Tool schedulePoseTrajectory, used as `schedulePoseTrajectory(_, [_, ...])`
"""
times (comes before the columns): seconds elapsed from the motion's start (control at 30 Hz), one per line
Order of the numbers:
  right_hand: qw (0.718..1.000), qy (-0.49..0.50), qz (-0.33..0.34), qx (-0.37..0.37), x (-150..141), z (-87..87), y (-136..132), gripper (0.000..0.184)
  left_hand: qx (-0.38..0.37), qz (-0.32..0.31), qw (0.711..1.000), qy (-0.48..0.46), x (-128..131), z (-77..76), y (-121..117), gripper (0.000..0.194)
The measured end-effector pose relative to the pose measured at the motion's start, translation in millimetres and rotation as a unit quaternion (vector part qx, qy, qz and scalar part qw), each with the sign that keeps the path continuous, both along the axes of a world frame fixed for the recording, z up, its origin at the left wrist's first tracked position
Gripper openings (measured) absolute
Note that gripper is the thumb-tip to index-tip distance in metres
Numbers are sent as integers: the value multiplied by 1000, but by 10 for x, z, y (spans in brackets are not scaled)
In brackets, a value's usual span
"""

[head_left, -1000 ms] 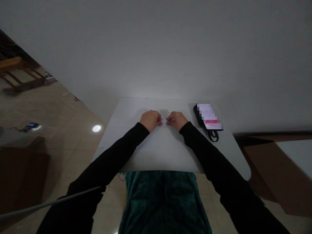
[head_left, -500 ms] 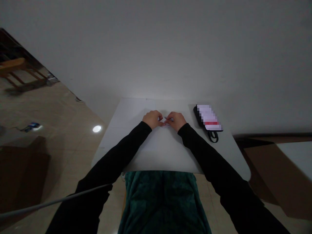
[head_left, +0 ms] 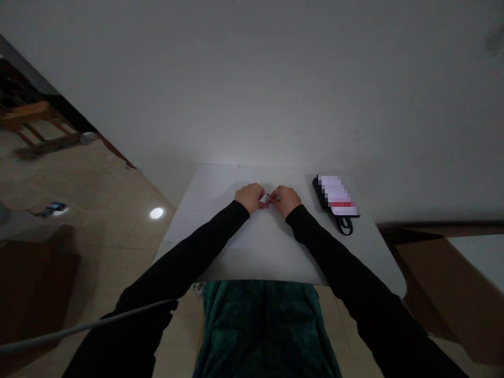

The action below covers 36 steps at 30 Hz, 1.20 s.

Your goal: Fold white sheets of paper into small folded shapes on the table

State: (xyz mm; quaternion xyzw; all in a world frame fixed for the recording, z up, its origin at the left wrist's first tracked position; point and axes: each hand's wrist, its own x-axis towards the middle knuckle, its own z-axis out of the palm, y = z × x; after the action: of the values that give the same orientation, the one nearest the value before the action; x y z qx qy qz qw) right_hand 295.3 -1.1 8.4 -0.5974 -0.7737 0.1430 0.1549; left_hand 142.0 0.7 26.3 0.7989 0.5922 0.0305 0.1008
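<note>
Over the white table (head_left: 275, 265), my left hand (head_left: 250, 197) and my right hand (head_left: 286, 200) almost meet at the fingertips. Between them shows a small piece of white paper (head_left: 268, 200), mostly hidden by the fingers; its exact shape is too small to tell. Thumb and fingers of each hand are pinched on it. Flat white paper sheets (head_left: 214, 184) lie under and beside my left hand.
A phone with a lit, blurred screen (head_left: 334, 190) rests on a black case (head_left: 319, 191) with a strap loop (head_left: 345, 226), right of my hands. A wall (head_left: 252, 94) rises behind the table. A grey cable (head_left: 86, 326) crosses my left sleeve. Cardboard (head_left: 441, 283) stands at right.
My left hand has moved right, towards my right hand, closing the gap between them. More white paper showed between the fingers half a second ago. The whole view has shifted slightly.
</note>
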Motion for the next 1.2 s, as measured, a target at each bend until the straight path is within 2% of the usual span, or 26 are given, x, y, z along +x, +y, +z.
schedulePoseTrajectory(0.17, [999, -19, 26, -6, 7, 4, -21, 10, 7, 7, 1000, -18, 14, -29, -16, 28])
schedulePoseTrajectory(0.37, [999, -24, 20, -11, 30, -9, 23, 11, -9, 18, 999, -47, -33, -41, 74, 36])
schedulePoseTrajectory(0.47, [998, 12, 60, -4, 62, -22, 69, 8, -14, -6, 998, -64, -56, -60, 110, 33])
schedulePoseTrajectory(0.57, [990, 82, 104, 56, 82, -43, 106, 6, -1, -22, 996, -87, -62, -65, 116, 27])
schedulePoseTrajectory(0.67, [984, 106, 98, 103, 89, -55, 128, 5, 3, -43, 993, -108, -78, -6, 99, 27])
schedulePoseTrajectory(0.8, [988, 81, 70, 110, 158, -12, 180, 4, 6, -64, 982, -180, -208, 188, 72, 36])
schedulePoseTrajectory(0.93, [992, 46, 2, 117, 322, 91, 336, 9, 66, -9, 976, -208, -494, 385, 88, 32])
schedulePoseTrajectory(1.07, [991, 15, -36, 130, 399, 185, 444, 18, 103, 57, 980, -160, -903, 446, 126, 29])
schedulePoseTrajectory(1.13, [981, 40, -62, 180, 345, 190, 368, 28, 131, 141, 977, -92, -1139, 413, 126, 33])
schedulePoseTrajectory(1.2, [965, 81, -54, 243, 229, 148, 202, 32, 127, 234, 963, -31, -1365, 343, 108, 42])
